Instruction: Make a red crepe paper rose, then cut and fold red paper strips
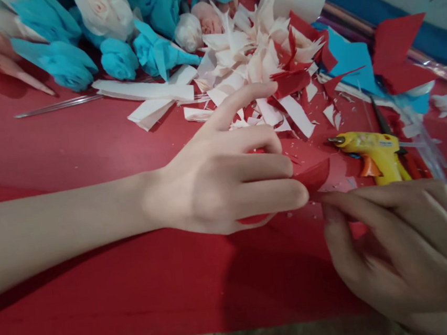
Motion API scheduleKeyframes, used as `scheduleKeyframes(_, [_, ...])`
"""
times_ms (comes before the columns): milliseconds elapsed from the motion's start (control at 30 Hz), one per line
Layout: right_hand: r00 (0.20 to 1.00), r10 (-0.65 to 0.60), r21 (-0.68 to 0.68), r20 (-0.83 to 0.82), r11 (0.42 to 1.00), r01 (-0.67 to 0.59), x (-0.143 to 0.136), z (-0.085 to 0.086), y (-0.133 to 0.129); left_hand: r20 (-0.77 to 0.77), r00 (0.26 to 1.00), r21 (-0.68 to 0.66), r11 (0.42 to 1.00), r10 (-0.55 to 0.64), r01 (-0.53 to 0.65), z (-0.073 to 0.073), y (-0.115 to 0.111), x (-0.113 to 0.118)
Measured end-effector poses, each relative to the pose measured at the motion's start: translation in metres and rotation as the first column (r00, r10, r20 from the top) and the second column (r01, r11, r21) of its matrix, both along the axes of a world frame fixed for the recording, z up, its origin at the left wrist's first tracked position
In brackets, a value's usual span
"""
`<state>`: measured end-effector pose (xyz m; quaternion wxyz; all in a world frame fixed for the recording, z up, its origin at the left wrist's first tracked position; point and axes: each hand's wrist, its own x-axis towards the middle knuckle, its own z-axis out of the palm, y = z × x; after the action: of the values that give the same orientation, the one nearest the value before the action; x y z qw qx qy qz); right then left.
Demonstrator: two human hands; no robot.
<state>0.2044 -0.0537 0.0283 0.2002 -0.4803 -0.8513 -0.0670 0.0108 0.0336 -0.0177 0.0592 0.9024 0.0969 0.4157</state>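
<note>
The red paper piece point(317, 175) sits right of centre in the frame, between the two hands; the left hand point(225, 183) is curled over it, index finger stretched out towards the scraps, and the right hand point(397, 251) pinches its lower edge between thumb and index finger, as far as the blur lets one judge; the piece should prove very light, soft and easily creased or torn, with little slip; best taken by its edges, with a gentle fingertip pinch.

Counts: one yellow hot glue gun point(369, 145) at the right; at least three turquoise paper roses point(119, 58) at upper left, the rest overlapping too much to count; at least two whitish paper roses point(104, 13) among them; paper scraps point(236, 55) at upper centre, too many to count.
</note>
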Motion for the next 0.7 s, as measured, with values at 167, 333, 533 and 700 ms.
scheduleKeyframes(167, [1.0, 0.007, 0.004, -0.002, 1.0, -0.007, 0.002, -0.001, 0.001, -0.013, 1.0, -0.043, 0.999, -0.001, 0.0, -0.002, -0.001, -0.001])
scheduleKeyframes(333, [0.998, -0.06, -0.049, -0.019, 0.997, 0.059, 0.008, 0.005, 0.002, -0.03, 0.999, -0.123, 0.992, -0.033, 0.029, 0.0, 0.0, -0.002])
scheduleKeyframes(533, [0.985, -0.09, -0.179, -0.147, 0.982, 0.063, 0.007, 0.013, 0.011, -0.047, 0.998, -0.291, 0.956, -0.052, 0.036, 0.003, 0.001, -0.005])
scheduleKeyframes(700, [0.947, -0.119, -0.37, -0.299, 0.929, 0.0, 0.006, 0.009, 0.01, -0.107, 0.99, -0.236, 0.969, -0.094, 0.066, 0.005, -0.001, -0.005])
